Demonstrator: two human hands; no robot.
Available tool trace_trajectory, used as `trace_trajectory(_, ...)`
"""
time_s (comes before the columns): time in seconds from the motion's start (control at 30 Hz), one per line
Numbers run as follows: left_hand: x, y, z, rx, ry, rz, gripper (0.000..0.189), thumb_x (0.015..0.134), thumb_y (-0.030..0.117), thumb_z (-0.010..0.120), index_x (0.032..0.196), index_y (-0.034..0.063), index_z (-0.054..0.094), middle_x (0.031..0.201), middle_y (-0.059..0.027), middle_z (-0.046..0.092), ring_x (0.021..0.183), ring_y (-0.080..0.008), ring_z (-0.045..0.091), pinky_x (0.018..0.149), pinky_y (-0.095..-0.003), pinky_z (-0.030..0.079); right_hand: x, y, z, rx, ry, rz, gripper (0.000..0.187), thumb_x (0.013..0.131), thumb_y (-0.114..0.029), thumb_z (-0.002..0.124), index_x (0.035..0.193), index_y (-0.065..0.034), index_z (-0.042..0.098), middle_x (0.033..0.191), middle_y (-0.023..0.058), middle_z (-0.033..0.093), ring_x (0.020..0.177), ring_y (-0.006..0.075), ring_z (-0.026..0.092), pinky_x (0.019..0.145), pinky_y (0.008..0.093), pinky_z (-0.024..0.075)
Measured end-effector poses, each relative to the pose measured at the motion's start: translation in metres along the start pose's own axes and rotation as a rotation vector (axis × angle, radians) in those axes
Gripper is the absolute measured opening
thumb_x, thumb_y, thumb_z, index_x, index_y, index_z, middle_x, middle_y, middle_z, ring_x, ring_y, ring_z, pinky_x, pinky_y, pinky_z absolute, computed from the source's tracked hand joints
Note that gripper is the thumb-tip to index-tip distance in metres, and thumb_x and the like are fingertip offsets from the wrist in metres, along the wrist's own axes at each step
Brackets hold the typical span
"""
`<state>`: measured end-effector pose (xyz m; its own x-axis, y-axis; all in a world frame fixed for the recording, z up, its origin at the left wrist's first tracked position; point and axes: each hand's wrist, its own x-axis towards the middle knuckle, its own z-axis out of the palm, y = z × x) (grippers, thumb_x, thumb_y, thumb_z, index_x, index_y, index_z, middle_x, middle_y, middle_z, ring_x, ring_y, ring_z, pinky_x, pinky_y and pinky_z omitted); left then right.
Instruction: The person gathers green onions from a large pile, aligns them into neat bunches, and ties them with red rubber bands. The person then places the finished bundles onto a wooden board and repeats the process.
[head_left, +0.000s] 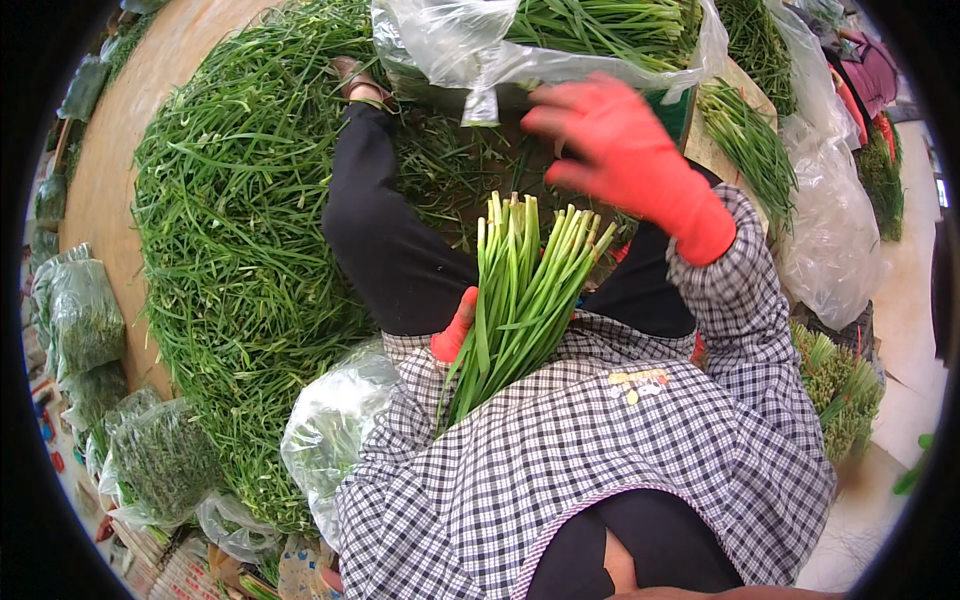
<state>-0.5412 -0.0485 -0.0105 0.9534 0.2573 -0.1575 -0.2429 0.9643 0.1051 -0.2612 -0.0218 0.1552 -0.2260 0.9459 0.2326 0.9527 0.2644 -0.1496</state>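
Observation:
My left hand (455, 330), in a red rubber glove, grips a bunch of what look like garlic chives (525, 285). The pale cut ends point away from me, and the leaves rest against my checked smock (585, 450). Most of that hand is hidden behind the bunch. Raised beyond and to the right of the stems, my right hand (615, 142) wears a matching glove. Motion blurs its spread fingers, and no held object shows in them. It is apart from the bunch, near an uncovered pile of chives (607, 30) edged by clear plastic sheeting (450, 45).
A large heap of loose green leaves (247, 225) lies left of my legs. Tied bundles (750, 142) sit at the right on a board, beside crumpled plastic (832, 217). Plastic-wrapped bundles (157, 457) line the far left. A person (870, 67) is partly visible at upper right.

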Motion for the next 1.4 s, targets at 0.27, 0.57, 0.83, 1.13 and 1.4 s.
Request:
trace_trajectory(0.27, 0.004, -0.010, 0.018, 0.129, -0.043, -0.099, 0.087, 0.078, 0.043, 0.066, 0.143, 0.0063, 0.020, 0.138, -0.0090, 0.037, 0.122, -0.0223, 0.043, 0.099, -0.0341, 0.037, -0.006, -0.052, 0.069, 0.720, -0.493, -0.047, 0.014, 0.081, -0.020, 0.062, 0.085, -0.0070, 0.061, 0.087, 0.0056, 0.064, 0.089, 0.0207, 0.061, 0.092, 0.0390, 0.0401)
trace_trajectory(0.57, 0.008, -0.017, 0.019, -0.021, 0.012, -0.092, 0.076, 0.080, 0.027, 0.065, 0.140, 0.0038, 0.025, 0.134, -0.0119, 0.043, 0.117, -0.0221, 0.048, 0.098, -0.0343, 0.040, 0.003, 0.048, 0.034, 0.079, -0.327, 0.499, 0.024, 0.082, -0.026, 0.064, 0.092, -0.0038, 0.063, 0.086, 0.0116, 0.065, 0.082, 0.0292, 0.061, 0.076, 0.0367, 0.0478)
trace_trajectory(0.83, 0.013, -0.015, 0.019, -0.101, -0.018, -0.159, 0.069, 0.082, 0.027, 0.064, 0.137, 0.0023, 0.030, 0.130, -0.0123, 0.047, 0.113, -0.0227, 0.051, 0.095, -0.0347, 0.043, 0.003, -0.032, 0.011, 0.341, -0.253, -0.275, 0.029, 0.076, -0.031, 0.066, 0.088, -0.0046, 0.066, 0.111, 0.0119, 0.059, 0.111, 0.0273, 0.052, 0.099, 0.0428, 0.0358)
trace_trajectory(1.13, 0.008, -0.011, 0.031, -0.054, -0.001, -0.111, 0.071, 0.082, 0.030, 0.064, 0.137, 0.0023, 0.030, 0.129, -0.0115, 0.047, 0.113, -0.0225, 0.052, 0.095, -0.0343, 0.042, -0.015, -0.020, -0.005, 0.768, 0.006, 0.243, 0.049, 0.079, -0.020, 0.066, 0.122, -0.0027, 0.051, 0.124, 0.0126, 0.053, 0.114, 0.0263, 0.051, 0.099, 0.0380, 0.0371)
trace_trajectory(1.4, 0.015, 0.007, 0.072, 0.330, 0.024, -0.108, 0.075, 0.082, 0.036, 0.065, 0.138, 0.0021, 0.029, 0.129, -0.0098, 0.047, 0.114, -0.0216, 0.049, 0.096, -0.0336, 0.040, -0.125, -0.052, 0.043, 1.755, 0.012, 0.870, 0.109, 0.068, -0.073, 0.056, 0.145, -0.0082, 0.012, 0.142, 0.0156, 0.034, 0.128, 0.0303, 0.038, 0.106, 0.0458, 0.0291)
